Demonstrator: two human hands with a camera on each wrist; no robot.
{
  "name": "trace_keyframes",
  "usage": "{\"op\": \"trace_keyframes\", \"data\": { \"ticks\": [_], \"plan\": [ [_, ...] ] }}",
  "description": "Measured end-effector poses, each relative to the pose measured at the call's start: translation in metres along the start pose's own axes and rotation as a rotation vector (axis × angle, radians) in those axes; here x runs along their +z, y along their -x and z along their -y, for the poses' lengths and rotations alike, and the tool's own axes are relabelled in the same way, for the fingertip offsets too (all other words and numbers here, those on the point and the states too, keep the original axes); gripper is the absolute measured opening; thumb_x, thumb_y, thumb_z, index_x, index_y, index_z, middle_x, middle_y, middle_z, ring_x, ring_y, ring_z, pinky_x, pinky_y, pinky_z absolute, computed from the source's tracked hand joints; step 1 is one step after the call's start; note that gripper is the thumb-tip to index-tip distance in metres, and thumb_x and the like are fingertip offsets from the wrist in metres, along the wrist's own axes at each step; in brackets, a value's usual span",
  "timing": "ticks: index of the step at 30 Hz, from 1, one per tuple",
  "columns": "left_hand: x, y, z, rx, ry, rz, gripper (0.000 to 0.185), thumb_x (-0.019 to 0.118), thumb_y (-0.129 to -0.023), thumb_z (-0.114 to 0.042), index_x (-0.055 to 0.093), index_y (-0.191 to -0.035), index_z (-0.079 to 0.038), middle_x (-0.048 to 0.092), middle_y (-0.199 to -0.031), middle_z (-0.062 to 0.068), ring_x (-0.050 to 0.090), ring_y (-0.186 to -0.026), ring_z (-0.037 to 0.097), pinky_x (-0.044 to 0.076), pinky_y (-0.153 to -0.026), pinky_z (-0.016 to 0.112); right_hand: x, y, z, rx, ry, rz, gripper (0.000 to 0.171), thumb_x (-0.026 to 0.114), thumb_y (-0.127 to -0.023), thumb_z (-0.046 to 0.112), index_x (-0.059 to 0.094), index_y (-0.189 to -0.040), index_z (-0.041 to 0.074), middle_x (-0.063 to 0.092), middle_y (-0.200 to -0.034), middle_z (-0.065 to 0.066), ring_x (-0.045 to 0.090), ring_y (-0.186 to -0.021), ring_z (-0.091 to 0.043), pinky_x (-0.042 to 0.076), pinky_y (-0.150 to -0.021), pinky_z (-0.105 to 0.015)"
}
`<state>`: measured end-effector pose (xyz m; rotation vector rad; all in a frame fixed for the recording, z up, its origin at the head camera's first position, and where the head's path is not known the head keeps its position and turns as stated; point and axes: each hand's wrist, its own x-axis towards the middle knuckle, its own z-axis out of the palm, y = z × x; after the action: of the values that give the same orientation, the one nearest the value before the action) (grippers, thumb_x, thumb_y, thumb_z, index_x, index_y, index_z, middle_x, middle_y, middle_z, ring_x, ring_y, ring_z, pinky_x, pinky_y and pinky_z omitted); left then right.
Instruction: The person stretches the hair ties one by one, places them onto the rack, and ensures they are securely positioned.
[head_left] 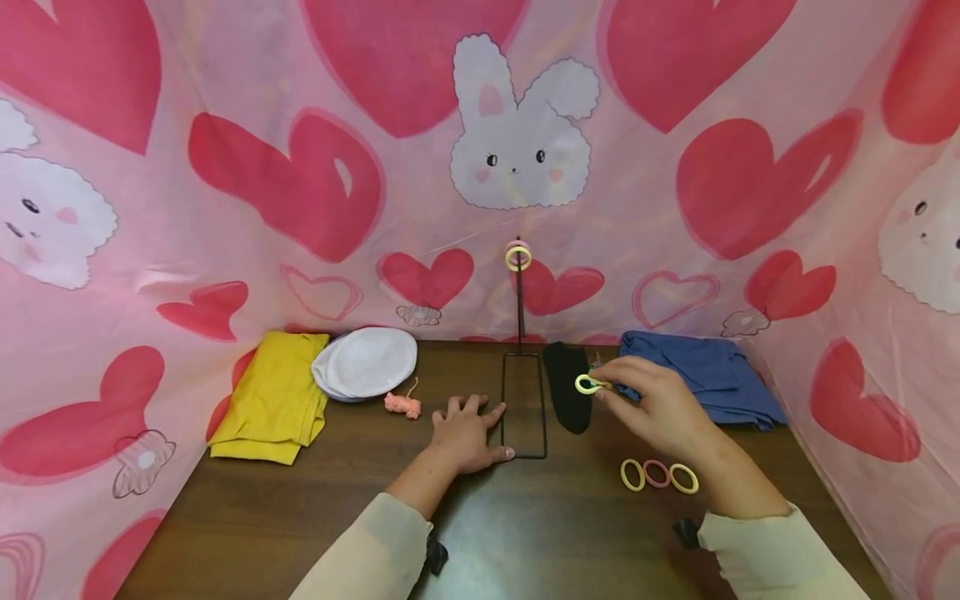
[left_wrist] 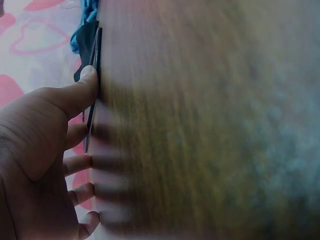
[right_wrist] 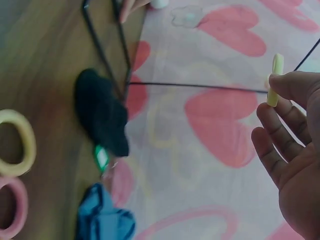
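A dark wooden table [head_left: 300, 517] stands inside pink heart-and-bunny cloth walls [head_left: 247, 192]. From left lie a yellow cloth [head_left: 273, 396] and a white cap [head_left: 365, 361]. The left hand [head_left: 465, 433], fingers spread flat, presses the wire stand's base [head_left: 525, 408]. The right hand [head_left: 660, 404] pinches a yellow ring [head_left: 586, 384] above the black sock [head_left: 566, 385].
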<state>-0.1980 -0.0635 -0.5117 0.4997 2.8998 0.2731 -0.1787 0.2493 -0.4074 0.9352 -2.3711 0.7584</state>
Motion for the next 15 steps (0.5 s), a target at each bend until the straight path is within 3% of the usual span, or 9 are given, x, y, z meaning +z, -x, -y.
{"op": "trace_keyframes", "data": {
  "ticks": [7,15],
  "plan": [
    [-0.001,0.001,-0.001,0.009,0.017,0.002,0.083,0.066,-0.088,-0.072,0.043,-0.159,-0.036,0.037,-0.162,0.004,0.033,-0.141,0.040,0.035,-0.099,0.064,0.001,-0.025,0.017,-0.101,-0.034,-0.043,0.034,0.084,-0.082,0.004,0.078,-0.114,0.016,0.074,-0.112,0.004,0.069,-0.101,-0.015,0.051,-0.083,-0.023],
    [0.000,0.000,0.001,0.011,0.014,-0.017,0.084,0.067,-0.087,-0.073,0.044,-0.159,-0.036,0.038,-0.161,0.004,0.034,-0.140,0.041,0.035,-0.098,0.064,-0.002,-0.049,0.039,-0.184,-0.066,-0.121,0.032,0.082,-0.083,0.006,0.079,-0.113,0.015,0.073,-0.112,0.002,0.068,-0.098,-0.015,0.049,-0.077,-0.021]
  ]
}}
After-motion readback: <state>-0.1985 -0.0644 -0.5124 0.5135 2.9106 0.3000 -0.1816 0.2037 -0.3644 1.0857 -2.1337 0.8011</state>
